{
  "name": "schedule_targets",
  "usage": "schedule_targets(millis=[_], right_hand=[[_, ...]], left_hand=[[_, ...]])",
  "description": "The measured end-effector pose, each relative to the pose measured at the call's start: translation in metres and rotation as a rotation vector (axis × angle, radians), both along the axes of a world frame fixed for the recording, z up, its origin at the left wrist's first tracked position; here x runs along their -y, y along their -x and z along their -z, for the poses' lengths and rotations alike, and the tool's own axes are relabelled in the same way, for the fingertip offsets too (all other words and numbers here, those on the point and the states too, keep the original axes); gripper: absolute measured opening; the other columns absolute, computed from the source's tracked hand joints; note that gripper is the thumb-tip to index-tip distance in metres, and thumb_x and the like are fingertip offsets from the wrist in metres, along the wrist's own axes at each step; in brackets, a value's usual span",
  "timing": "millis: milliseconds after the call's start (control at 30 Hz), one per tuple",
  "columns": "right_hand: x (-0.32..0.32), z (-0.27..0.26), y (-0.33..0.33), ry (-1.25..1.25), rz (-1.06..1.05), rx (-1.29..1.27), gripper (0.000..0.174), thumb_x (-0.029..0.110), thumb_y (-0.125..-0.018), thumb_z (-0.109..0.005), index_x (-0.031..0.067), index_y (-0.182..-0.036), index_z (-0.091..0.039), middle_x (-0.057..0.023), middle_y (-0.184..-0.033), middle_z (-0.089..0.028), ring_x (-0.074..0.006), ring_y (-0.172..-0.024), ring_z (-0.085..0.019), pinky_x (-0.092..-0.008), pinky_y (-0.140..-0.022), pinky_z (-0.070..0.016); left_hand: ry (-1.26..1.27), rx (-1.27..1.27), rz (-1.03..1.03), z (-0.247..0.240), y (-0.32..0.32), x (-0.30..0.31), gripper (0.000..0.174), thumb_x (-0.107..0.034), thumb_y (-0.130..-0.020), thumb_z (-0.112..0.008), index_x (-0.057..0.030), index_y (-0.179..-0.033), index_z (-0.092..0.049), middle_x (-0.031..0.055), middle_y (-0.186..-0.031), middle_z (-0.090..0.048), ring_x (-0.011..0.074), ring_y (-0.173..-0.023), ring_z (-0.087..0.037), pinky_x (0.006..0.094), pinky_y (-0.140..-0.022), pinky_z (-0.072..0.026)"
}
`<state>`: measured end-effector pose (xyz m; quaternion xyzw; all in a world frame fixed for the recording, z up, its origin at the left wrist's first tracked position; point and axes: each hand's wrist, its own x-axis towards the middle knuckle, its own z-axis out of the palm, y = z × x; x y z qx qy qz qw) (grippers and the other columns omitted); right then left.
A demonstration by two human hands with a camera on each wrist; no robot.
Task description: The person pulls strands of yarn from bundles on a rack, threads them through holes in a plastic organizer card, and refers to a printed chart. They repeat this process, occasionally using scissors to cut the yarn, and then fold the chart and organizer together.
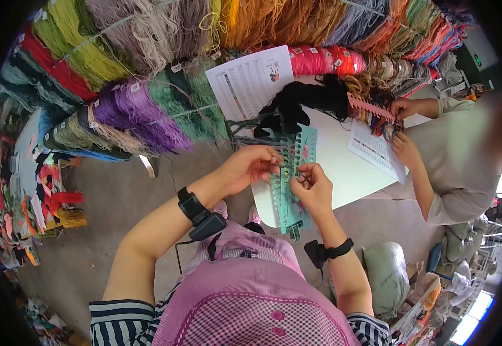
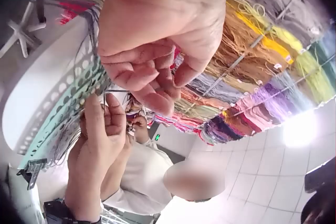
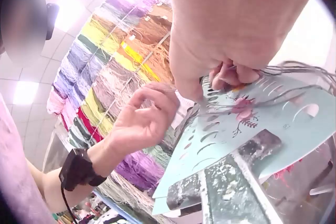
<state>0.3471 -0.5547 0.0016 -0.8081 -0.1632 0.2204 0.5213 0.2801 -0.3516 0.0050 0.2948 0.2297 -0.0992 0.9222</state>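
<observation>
A teal punched card (image 1: 306, 144) with printed flowers lies along the white table's left side, grey threads (image 3: 294, 94) strung over it. Above the card, my left hand (image 1: 252, 168) pinches a thin strand between thumb and forefinger, its other fingers loosely bent. Close by on the right, my right hand (image 1: 314, 189) has its fingers curled and pinches thread at the card's holes. A short dark length of thread (image 2: 118, 91) spans the two hands in the left wrist view. A worn metal clip (image 3: 231, 182) grips the card's near end.
Black yarn (image 1: 297, 104) and a printed chart (image 1: 251, 81) lie beyond the card. At right, another person (image 1: 464, 155) handles threads on a pink holder (image 1: 371, 107) beside a second sheet (image 1: 375, 147). Coloured skeins (image 1: 147, 34) hang across the back and left.
</observation>
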Motion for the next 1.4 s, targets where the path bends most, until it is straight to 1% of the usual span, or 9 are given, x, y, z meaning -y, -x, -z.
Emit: schedule_targets(millis=[167,400,533,733,800,933,1033,1100,1400], right_hand=[[-0.006,-0.004,0.007,0.079,0.001,0.301,0.055,0.011,-0.069,-0.076,0.0039,-0.117,-0.049,-0.0003,-0.077,-0.047,-0.0081,-0.066,-0.046,-0.0221,-0.059,-0.0427],[-0.008,-0.004,0.001,0.133,-0.026,0.123,0.059,0.011,-0.067,-0.076,0.0023,-0.117,-0.047,-0.0015,-0.076,-0.049,-0.0103,-0.064,-0.048,-0.0248,-0.061,-0.0457],[-0.006,0.002,-0.006,0.109,-0.066,0.136,0.052,0.009,-0.070,-0.074,0.0025,-0.115,-0.050,0.0010,-0.075,-0.054,-0.0042,-0.061,-0.046,-0.0204,-0.058,-0.0410],[-0.014,-0.008,-0.004,0.214,-0.096,0.180,0.050,0.014,-0.067,-0.075,0.0023,-0.111,-0.052,-0.0012,-0.075,-0.056,-0.0086,-0.062,-0.051,-0.0234,-0.060,-0.0450],[-0.013,-0.008,-0.003,0.234,-0.097,0.176,0.051,0.015,-0.067,-0.075,0.0023,-0.110,-0.052,-0.0017,-0.075,-0.057,-0.0096,-0.062,-0.052,-0.0240,-0.061,-0.0458],[-0.014,-0.009,-0.002,0.243,-0.106,0.203,0.049,0.017,-0.068,-0.075,0.0023,-0.110,-0.053,-0.0033,-0.076,-0.057,-0.0127,-0.062,-0.054,-0.0270,-0.060,-0.0466],[-0.013,-0.011,0.000,0.234,-0.114,0.192,0.049,0.014,-0.069,-0.075,0.0020,-0.111,-0.053,-0.0017,-0.075,-0.055,-0.0107,-0.061,-0.050,-0.0260,-0.059,-0.0453],[-0.014,-0.016,-0.001,0.220,-0.119,0.190,0.050,0.012,-0.069,-0.075,0.0015,-0.112,-0.052,-0.0002,-0.075,-0.053,-0.0086,-0.061,-0.048,-0.0246,-0.059,-0.0442],[0.007,-0.005,-0.016,0.343,-0.098,0.526,0.075,0.016,-0.061,-0.085,-0.0064,-0.122,-0.047,-0.0205,-0.110,-0.053,-0.0365,-0.101,-0.051,-0.0419,-0.087,-0.0442]], left_hand=[[-0.501,0.143,0.525,-0.020,-0.010,0.016,0.043,-0.016,-0.090,-0.053,-0.0069,-0.133,-0.056,0.0069,-0.062,-0.061,0.0120,-0.051,-0.060,0.0198,-0.043,-0.0417],[-1.289,0.554,0.294,0.006,-0.013,-0.008,0.030,-0.033,-0.084,-0.073,-0.0049,-0.084,-0.062,0.0023,-0.071,-0.057,0.0104,-0.066,-0.053,0.0271,-0.057,-0.0424],[-0.686,-0.083,0.186,-0.046,0.035,-0.094,0.034,-0.043,-0.095,-0.058,-0.0090,-0.093,-0.063,-0.0054,-0.080,-0.057,0.0033,-0.068,-0.047,0.0216,-0.059,-0.0379],[-0.767,-0.035,0.052,-0.022,0.074,-0.124,0.027,-0.037,-0.095,-0.058,-0.0118,-0.085,-0.059,-0.0035,-0.079,-0.057,0.0051,-0.064,-0.047,0.0192,-0.054,-0.0350],[-0.400,-0.173,-0.435,-0.029,0.073,-0.119,0.022,-0.031,-0.093,-0.060,-0.0122,-0.081,-0.055,-0.0013,-0.081,-0.058,0.0084,-0.066,-0.050,0.0212,-0.053,-0.0369],[0.001,0.185,-0.515,0.011,0.104,-0.195,0.015,-0.025,-0.091,-0.062,-0.0114,-0.089,-0.059,0.0023,-0.089,-0.062,0.0122,-0.070,-0.054,0.0241,-0.056,-0.0414],[-0.247,-0.070,-0.872,0.025,0.122,-0.222,0.010,-0.014,-0.086,-0.061,-0.0094,-0.094,-0.065,0.0037,-0.084,-0.064,0.0121,-0.069,-0.057,0.0253,-0.056,-0.0442],[-1.664,-0.269,-0.557,0.071,0.130,-0.234,0.022,-0.010,-0.087,-0.060,-0.0067,-0.108,-0.067,0.0041,-0.085,-0.065,0.0113,-0.073,-0.059,0.0259,-0.060,-0.0468],[-0.483,-0.019,0.068,-0.002,0.013,-0.036,0.044,-0.024,-0.091,-0.064,0.0015,-0.127,-0.057,0.0068,-0.101,-0.068,0.0136,-0.090,-0.067,0.0218,-0.067,-0.0464]])
